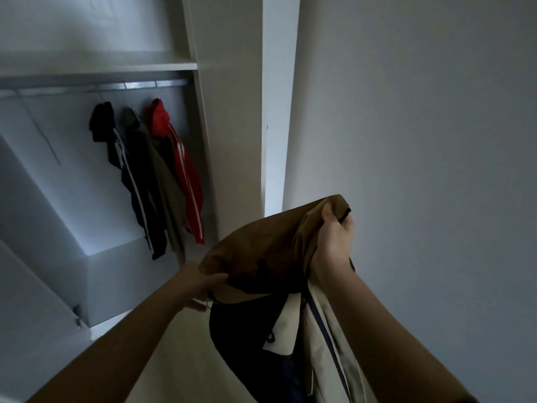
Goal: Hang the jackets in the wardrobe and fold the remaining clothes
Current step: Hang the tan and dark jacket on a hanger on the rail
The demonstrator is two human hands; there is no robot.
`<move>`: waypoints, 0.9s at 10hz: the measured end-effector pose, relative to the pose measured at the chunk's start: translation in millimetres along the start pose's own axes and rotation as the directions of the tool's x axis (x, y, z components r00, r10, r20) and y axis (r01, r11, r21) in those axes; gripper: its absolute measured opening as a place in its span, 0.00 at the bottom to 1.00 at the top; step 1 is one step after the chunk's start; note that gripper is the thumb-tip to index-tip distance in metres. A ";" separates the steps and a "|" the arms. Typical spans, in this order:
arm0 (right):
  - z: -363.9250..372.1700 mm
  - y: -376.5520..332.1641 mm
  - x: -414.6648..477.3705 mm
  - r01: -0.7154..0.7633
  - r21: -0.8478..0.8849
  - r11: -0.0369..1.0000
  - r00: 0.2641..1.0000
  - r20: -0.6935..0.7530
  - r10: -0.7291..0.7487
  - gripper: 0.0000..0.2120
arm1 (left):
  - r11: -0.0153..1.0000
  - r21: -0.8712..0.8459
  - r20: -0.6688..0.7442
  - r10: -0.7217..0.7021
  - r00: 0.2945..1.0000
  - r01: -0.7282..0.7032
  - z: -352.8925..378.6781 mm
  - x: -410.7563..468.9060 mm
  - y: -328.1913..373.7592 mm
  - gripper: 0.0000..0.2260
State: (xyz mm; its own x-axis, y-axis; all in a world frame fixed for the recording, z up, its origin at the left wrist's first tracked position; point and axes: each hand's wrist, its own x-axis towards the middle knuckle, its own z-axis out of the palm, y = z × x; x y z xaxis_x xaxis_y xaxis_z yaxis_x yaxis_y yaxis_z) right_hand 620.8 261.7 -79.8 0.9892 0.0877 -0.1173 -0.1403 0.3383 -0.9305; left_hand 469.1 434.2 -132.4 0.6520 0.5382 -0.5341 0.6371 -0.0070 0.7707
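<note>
The brown jacket (261,251) sits at 5 o'clock, well apart from the wardrobe rail (96,88) at 10 o'clock. The right hand (334,237) has its grip clamped on the jacket's top and the left hand (200,282) pinches its edge. The loose beige cloth (328,344) beneath may slip free or snag on the way to the rail.

Brown jacket (261,251) bunched before wardrobe (180,66)

Both hands, left hand (203,282) and right hand (334,237), grip a brown jacket (261,257) before the wardrobe (203,141).
</note>
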 end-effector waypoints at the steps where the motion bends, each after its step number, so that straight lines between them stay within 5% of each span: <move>1: 3.9 0.9 3.8 0.007 -0.020 1.000 1.000 0.015 -0.006 0.06 | 0.952 -0.277 -0.061 -0.152 0.986 0.130 16.3 7.5 -6.6 0.13; 3: 5.7 23.1 9.5 0.002 -0.111 0.994 0.997 0.070 0.006 0.07 | 0.850 -0.487 -0.163 -0.316 0.935 0.202 15.7 33.6 -17.3 0.18; 5: 25.2 45.4 21.4 -0.019 -0.295 0.955 0.984 0.162 0.069 0.08 | 0.623 -0.780 -0.124 -0.251 0.960 0.063 -17.0 46.7 -3.2 0.12; 9: 151.5 142.0 26.8 0.065 -0.732 0.678 0.893 0.345 0.288 0.04 | 0.648 -0.758 -0.209 -0.132 0.969 -0.075 -169.3 86.3 -24.5 0.20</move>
State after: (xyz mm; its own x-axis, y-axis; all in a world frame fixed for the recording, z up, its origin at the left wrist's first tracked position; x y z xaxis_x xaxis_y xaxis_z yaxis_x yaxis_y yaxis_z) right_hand 621.0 454.0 -162.5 0.8288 0.4993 -0.2525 -0.0006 -0.4506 -0.8927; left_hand 440.2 623.5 -138.6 0.4615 0.6989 -0.5465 0.0526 0.5934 0.8032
